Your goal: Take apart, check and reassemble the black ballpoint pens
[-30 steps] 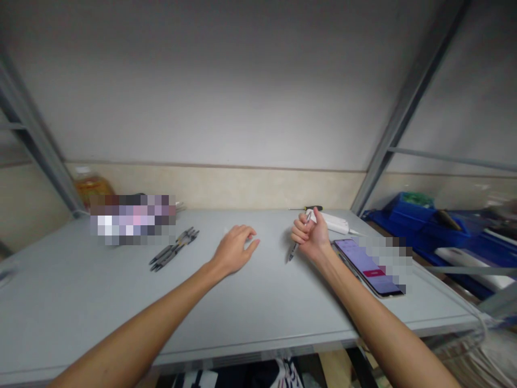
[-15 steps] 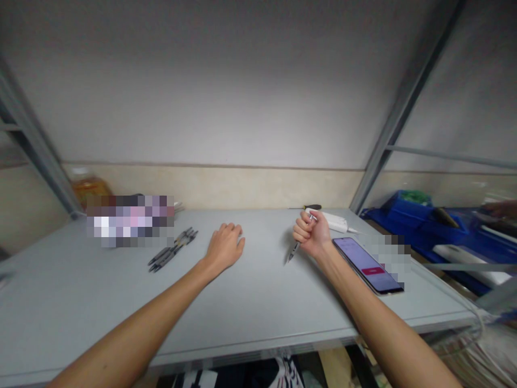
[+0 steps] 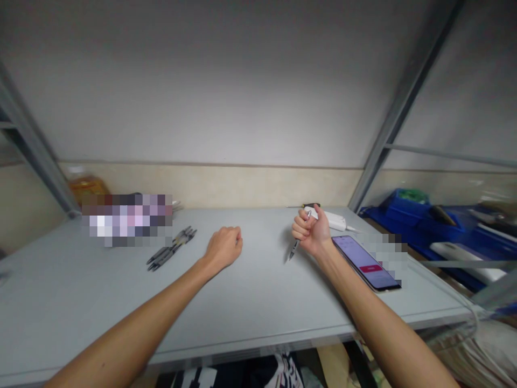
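Observation:
My right hand [image 3: 310, 231] is wrapped around a pen [image 3: 294, 250], whose tip slants down toward the grey table. Its thumb stands up, off the pen's top end. My left hand [image 3: 224, 246] rests on the table as a loose fist, back of the hand upward, with nothing visible in it. To the left of that fist lies a small bundle of similar pens [image 3: 172, 249], side by side. A phone [image 3: 365, 264] with a lit screen lies face up beside my right wrist.
Behind my right hand are a white glue-gun-like tool [image 3: 336, 221] and a screwdriver [image 3: 310, 205]. A bottle of amber liquid [image 3: 86, 186] stands at the far left, near a blurred-out object. Blue trays [image 3: 404, 207] sit beyond the metal frame at right.
My left hand's fingers have curled from lying spread into a fist. My right thumb has lifted away from the pen's end. The pen remains in my right hand.

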The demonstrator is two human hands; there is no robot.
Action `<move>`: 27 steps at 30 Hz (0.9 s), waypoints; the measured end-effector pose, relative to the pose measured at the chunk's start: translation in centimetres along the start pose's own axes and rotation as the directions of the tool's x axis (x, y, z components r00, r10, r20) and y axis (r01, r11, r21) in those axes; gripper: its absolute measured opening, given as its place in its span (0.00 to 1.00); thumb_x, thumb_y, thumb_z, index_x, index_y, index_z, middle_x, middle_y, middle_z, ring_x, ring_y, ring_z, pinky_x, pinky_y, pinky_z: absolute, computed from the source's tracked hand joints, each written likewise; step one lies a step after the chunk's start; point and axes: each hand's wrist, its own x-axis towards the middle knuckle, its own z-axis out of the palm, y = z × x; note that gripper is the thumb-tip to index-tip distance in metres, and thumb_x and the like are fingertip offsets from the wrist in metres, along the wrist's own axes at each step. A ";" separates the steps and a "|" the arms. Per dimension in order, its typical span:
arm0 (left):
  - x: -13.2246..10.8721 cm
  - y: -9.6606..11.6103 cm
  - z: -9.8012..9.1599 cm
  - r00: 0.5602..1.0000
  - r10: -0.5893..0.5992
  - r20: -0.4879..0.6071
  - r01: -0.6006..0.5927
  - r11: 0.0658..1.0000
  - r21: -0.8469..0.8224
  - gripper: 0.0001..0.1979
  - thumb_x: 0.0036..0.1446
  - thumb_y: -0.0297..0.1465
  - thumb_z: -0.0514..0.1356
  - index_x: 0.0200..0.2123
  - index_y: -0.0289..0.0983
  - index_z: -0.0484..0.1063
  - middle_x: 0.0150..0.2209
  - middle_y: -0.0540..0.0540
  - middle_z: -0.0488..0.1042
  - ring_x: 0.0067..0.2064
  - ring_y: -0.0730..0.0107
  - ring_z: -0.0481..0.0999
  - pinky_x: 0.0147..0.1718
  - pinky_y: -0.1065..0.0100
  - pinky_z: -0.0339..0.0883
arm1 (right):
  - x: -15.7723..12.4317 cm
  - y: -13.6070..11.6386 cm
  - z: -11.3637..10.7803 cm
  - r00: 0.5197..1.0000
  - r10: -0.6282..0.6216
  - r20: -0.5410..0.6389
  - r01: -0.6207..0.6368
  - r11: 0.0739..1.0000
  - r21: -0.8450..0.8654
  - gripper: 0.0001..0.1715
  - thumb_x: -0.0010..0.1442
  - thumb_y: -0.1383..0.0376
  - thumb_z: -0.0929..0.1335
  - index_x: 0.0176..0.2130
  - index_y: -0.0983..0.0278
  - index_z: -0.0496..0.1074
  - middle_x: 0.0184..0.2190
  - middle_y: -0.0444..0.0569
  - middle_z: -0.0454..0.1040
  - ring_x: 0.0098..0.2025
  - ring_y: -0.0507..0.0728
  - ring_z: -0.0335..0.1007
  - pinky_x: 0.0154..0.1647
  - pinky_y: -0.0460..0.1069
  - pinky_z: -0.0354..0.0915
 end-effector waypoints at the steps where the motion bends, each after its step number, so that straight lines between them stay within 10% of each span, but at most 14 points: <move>1: 0.0 0.0 0.0 1.000 -0.004 0.003 0.004 1.000 -0.001 0.09 0.54 0.28 0.50 0.31 0.37 0.70 0.31 0.43 0.74 0.35 0.63 0.72 0.33 0.67 0.60 | 0.0 0.0 0.0 1.000 0.005 0.003 -0.005 1.000 -0.004 0.21 0.52 0.52 0.62 0.18 0.61 0.52 0.11 0.35 0.42 0.13 0.46 0.31 0.10 0.41 0.40; 27: 0.1 -0.4 0.8 0.999 0.031 -0.017 -0.032 0.998 -0.050 0.09 0.53 0.28 0.50 0.29 0.38 0.70 0.28 0.44 0.74 0.31 0.64 0.72 0.30 0.67 0.58 | -0.2 -0.1 0.7 0.996 0.090 0.017 -0.089 0.995 -0.034 0.21 0.52 0.53 0.61 0.17 0.62 0.52 0.11 0.34 0.41 0.13 0.45 0.30 0.11 0.40 0.39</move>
